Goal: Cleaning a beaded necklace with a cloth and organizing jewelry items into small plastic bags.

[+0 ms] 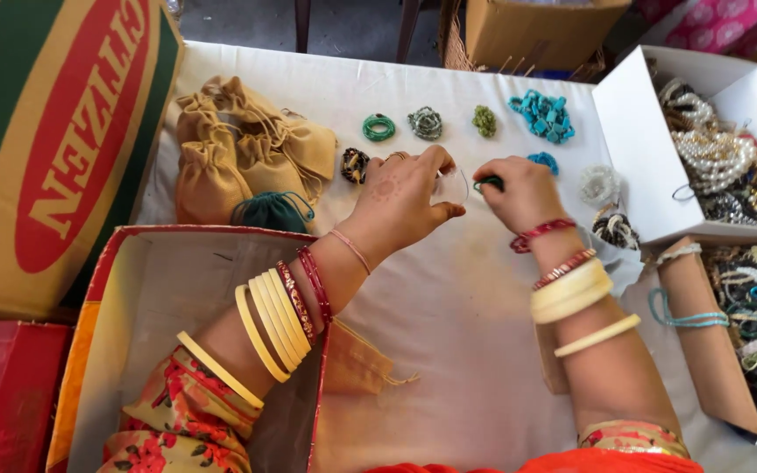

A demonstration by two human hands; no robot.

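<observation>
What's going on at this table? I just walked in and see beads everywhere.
A person sits at a table covered with a white cloth. The left hand holds a small clear pouch, and the right hand pinches a green bead bracelet right at its edge. Small coiled bracelets lie in a row beyond the hands, tan drawstring bags are piled to the left, and open boxes of beaded jewellery stand to the right.

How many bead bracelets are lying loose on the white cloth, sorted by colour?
Green bracelets: 2, counting the olive one
Turquoise piles: 2, counting the small one
Grey-green: 1
Dark brown: 1
Clear white: 1
Black-and-white: 1
Total: 8
</observation>
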